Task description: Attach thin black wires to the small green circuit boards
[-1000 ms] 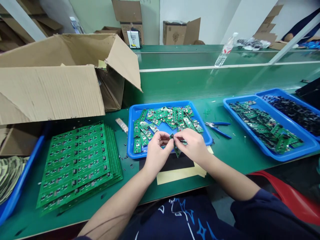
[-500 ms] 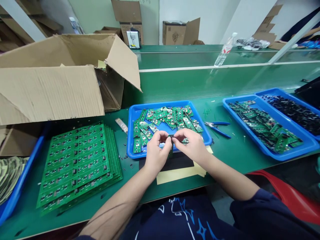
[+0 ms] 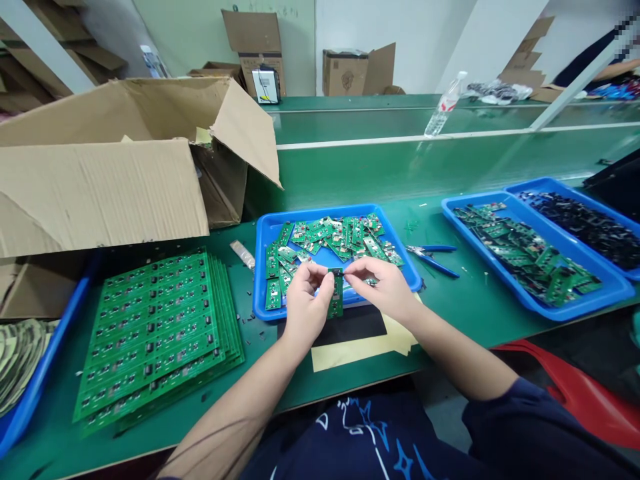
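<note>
Between my two hands a small green circuit board (image 3: 336, 298) hangs upright in front of the near rim of a blue tray (image 3: 400, 230). My left hand (image 3: 309, 301) pinches the board near its top left, thumb and fingers closed. At its upper right corner, the closed fingertips of my right hand (image 3: 376, 283) meet the board's edge; whether they also hold a tiny part I cannot make out. Several loose boards of the same kind (image 3: 320, 231) lie in the tray. Below the hands, a black sheet (image 3: 350, 328) rests on cream paper (image 3: 345, 355).
Left stands a stack of large green circuit panels (image 3: 155, 327), with an open cardboard box (image 3: 100, 193) behind. Blue-handled pliers (image 3: 433, 257) lie right of the tray. Farther right are a blue tray of boards (image 3: 530, 257) and one of black parts (image 3: 590, 227). A bottle (image 3: 445, 107) stands behind.
The green board has turned so that its face shows, hanging lower between my hands. My left hand has shifted slightly left, and the view has tilted a little.
</note>
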{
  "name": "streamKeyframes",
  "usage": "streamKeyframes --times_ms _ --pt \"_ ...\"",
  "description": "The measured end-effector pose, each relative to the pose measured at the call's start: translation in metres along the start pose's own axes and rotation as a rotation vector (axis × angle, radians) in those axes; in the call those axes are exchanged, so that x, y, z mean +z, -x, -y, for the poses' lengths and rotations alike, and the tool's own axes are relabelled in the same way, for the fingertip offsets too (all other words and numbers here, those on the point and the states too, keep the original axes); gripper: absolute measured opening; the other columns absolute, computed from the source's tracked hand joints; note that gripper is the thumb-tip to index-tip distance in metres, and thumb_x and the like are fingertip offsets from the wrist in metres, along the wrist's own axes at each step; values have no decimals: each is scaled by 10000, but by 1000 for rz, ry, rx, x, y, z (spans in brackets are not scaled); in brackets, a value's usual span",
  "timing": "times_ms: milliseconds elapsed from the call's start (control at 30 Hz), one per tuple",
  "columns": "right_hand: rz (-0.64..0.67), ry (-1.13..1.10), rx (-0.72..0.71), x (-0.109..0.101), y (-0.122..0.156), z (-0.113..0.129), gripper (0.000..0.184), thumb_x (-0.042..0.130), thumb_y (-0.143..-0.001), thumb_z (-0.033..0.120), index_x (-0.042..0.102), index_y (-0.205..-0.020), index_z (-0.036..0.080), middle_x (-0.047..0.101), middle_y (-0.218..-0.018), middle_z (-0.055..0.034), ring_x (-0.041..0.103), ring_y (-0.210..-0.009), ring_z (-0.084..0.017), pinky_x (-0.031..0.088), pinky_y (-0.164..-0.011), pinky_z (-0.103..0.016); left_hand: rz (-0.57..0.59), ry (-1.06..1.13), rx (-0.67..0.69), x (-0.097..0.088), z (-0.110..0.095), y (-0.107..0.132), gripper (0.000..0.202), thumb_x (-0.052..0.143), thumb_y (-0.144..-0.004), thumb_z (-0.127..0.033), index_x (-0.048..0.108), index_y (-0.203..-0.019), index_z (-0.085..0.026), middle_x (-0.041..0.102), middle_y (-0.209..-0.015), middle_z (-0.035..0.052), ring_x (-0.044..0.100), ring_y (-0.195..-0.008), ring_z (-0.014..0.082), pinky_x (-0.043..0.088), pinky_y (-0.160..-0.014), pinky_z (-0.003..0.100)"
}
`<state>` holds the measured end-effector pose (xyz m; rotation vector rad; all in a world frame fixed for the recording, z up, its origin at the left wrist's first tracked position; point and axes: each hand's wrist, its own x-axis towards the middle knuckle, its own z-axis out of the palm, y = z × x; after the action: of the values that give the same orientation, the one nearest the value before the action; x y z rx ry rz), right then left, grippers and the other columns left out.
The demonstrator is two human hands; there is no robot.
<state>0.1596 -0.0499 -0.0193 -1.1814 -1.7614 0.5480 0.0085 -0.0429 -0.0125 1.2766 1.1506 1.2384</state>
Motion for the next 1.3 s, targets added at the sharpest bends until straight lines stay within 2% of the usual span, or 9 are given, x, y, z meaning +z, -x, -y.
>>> streamKeyframes --times_ms 333,400,500,567,633,767,967,1167,1300 --pt "-80 245 -333 -6 -2 -8 130 486 -879 153 608 -877 199 636 -841 -65 611 -822 -184 532 -743 -363 180 -161 72 -2 1 2 68 579 -715 -222 525 -681 -199 534 -623 -34 505 -579 111 407 -592 229" --pt "-123 274 -355 -6 -2 -5 162 493 -867 143 591 -977 211 610 -1006 -99 601 -941 -206 527 -810 -399 169 -203 115 -3 0 2 53 573 -722 -211 532 -690 -202 551 -631 -27 516 -589 118 417 -610 239" --pt "-264 294 -424 -8 -2 1 369 542 -813 123 504 -1168 216 532 -1178 -142 553 -1074 -247 505 -869 -449 50 -272 218 -7 -2 1 24 562 -749 -207 543 -734 -207 585 -680 -10 545 -637 130 433 -645 247" --pt "-328 257 -497 -9 0 2 390 558 -784 92 519 -1152 213 598 -1033 -118 595 -953 -231 533 -782 -409 -38 -318 316 -10 -2 1 12 547 -769 -207 543 -758 -211 608 -742 4 571 -699 140 446 -689 256" --pt "-266 207 -519 -9 1 3 282 559 -785 90 578 -1041 206 634 -826 -67 613 -766 -188 538 -664 -340 -61 -352 404 -11 -2 1 21 529 -784 -196 536 -774 -214 636 -819 22 599 -781 154 454 -759 281" --pt "-76 127 -324 -4 2 2 102 545 -836 215 617 -886 163 661 -755 -63 608 -654 -154 522 -616 -298 58 -420 509 -10 3 1 55 514 -796 -169 519 -823 -217 683 -961 51 635 -905 175 467 -831 323" --pt "-63 -147 116 -3 1 0 122 581 -794 290 606 -770 173 636 -676 -19 595 -597 -129 493 -559 -249 166 -568 685 -9 12 -2 74 485 -816 -150 499 -845 -216 705 -908 31 660 -880 167 466 -903 382" --pt "-36 -439 278 -3 1 -3 87 605 -761 272 604 -746 186 621 -704 -12 581 -609 -124 486 -582 -256 280 -482 553 -11 5 -2 42 529 -815 -198 511 -852 -205 677 -903 36 644 -836 151 506 -804 311" --pt "-37 -447 286 -1 1 -4 79 604 -769 263 608 -751 186 612 -725 -14 572 -645 -123 469 -608 -257 317 -422 467 -12 1 -4 179 584 -797 -225 550 -968 -185 669 -909 46 638 -849 153 516 -774 281"
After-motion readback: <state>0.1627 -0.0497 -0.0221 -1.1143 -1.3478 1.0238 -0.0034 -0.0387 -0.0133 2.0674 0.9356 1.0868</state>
